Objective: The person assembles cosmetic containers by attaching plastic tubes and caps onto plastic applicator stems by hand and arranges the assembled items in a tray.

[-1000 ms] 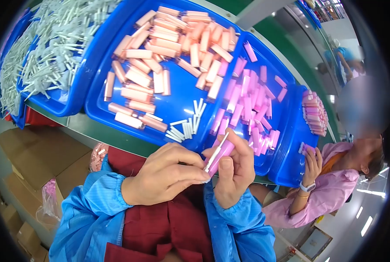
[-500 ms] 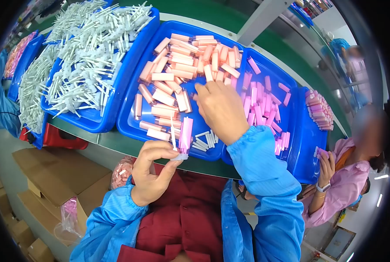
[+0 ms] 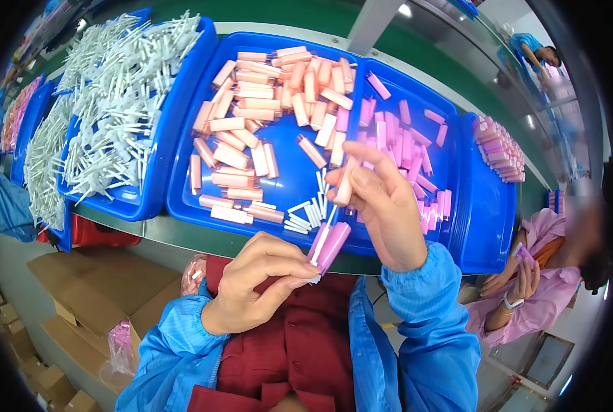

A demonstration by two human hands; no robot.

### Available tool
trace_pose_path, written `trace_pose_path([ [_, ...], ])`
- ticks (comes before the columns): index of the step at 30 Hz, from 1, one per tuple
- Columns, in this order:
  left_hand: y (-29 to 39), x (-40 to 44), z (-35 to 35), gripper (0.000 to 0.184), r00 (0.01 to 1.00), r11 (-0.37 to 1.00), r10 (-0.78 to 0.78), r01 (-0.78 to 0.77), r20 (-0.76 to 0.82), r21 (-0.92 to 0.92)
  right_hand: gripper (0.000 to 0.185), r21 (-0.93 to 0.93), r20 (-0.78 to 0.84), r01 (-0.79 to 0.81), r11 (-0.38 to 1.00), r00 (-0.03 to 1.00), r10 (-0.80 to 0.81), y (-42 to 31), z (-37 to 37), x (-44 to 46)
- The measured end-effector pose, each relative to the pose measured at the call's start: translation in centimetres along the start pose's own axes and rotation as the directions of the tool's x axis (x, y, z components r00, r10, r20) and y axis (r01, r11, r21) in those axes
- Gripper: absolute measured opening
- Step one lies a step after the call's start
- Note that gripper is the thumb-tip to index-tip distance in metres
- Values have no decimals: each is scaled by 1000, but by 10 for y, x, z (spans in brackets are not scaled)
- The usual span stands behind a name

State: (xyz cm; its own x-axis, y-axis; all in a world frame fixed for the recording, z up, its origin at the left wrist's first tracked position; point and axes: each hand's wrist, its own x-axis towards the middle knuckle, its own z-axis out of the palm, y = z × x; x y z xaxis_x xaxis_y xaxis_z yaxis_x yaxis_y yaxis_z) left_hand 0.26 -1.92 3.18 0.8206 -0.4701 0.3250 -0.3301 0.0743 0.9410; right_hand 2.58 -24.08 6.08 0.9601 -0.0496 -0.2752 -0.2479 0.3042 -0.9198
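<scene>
Low in the middle, my left hand (image 3: 262, 281) pinches the whitish base of a piece that carries a pink-purple tube (image 3: 334, 246) and a thin white stick (image 3: 318, 247) side by side. Above it, my right hand (image 3: 382, 202) holds a peach tube (image 3: 345, 182) between thumb and fingers, at the upper end of the white stick. Whether the tube touches the stick is hard to tell. Behind my hands, a blue tray (image 3: 279, 154) holds many peach tubes (image 3: 255, 113) and several short white sticks (image 3: 298, 223). Pink-purple tubes (image 3: 406, 147) lie in the tray to its right.
Trays of white stemmed parts (image 3: 124, 103) stand at the left. A blue tray (image 3: 486, 230) at the right holds stacked pink pieces (image 3: 496, 151). Beside it a person in a pink garment (image 3: 492, 312) holds a purple piece. An open cardboard box (image 3: 100, 288) is below left.
My right hand has come back from the peach pile with a peach tube, close to my left hand. The piece in my left hand now tilts to the right.
</scene>
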Motion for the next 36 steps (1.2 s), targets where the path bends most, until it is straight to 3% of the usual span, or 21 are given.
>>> trace_pose_path([
  [5, 2, 9, 13, 24, 997, 1000, 0, -2, 75, 31, 40, -81, 85, 15, 997, 996, -8, -1, -12, -22],
  [8, -2, 12, 21, 28, 1000, 994, 29, -29, 3, 109, 40, -205, 109, 140, 969, 987, -120, 19, -19, -36],
  [9, -4, 11, 23, 31, 999, 993, 37, -37, -1, 115, 40, -325, 117, 317, 891, 948, -294, 26, -15, -41],
  [12, -9, 9, 28, 39, 998, 989, 56, -53, -15, 139, 40, -288, 146, 311, 906, 949, -279, 30, -21, -47],
  [15, -14, 12, 28, 53, 997, 972, 71, -62, -31, 227, 40, -127, 91, 399, 908, 916, -390, 31, -25, -46],
  [17, -9, 17, 29, 56, 986, 977, -166, 165, -1, -137, 40, -42, 127, 417, 908, 904, -409, 21, -26, -48],
  [18, -5, 21, 30, 58, 961, 910, -274, 275, 46, -311, 40, -2, 143, 424, 906, 897, -419, 17, -27, -49],
  [19, -3, 25, 36, 57, 919, 729, -337, 392, 204, -561, 35, 83, 127, 416, 905, 897, -424, 21, -24, -51],
  [22, 2, 29, 32, 51, 650, 163, -339, 752, 680, -638, 24, -135, 282, 559, 818, 813, -509, 30, -27, -44],
  [23, -11, 24, 30, 44, 653, 175, -221, 757, 724, -629, 20, -223, 329, 600, 768, 788, -520, 28, -28, -43],
  [26, -5, 30, 28, 38, 677, 389, -360, 734, 642, -556, 25, -589, 398, 688, 424, 703, -589, 9, -41, -45],
  [27, 3, 34, 34, 34, 714, 451, -429, 700, 554, -553, 43, -613, 439, 701, 365, 686, -580, 5, -43, -47],
  [30, 0, 28, 41, 34, 736, 429, -460, 675, 497, -601, 61, -673, 483, 660, 335, 735, -477, -7, -29, -55],
  [31, 9, 32, 45, 36, 720, 414, -512, 684, 468, -601, 73, -690, 545, 690, 219, 694, -470, -7, -26, -54],
  [36, -1, 17, 40, 37, 682, 444, -510, 731, 524, -519, 74, -684, 646, 729, 16, 616, -451, 7, -28, -52],
])
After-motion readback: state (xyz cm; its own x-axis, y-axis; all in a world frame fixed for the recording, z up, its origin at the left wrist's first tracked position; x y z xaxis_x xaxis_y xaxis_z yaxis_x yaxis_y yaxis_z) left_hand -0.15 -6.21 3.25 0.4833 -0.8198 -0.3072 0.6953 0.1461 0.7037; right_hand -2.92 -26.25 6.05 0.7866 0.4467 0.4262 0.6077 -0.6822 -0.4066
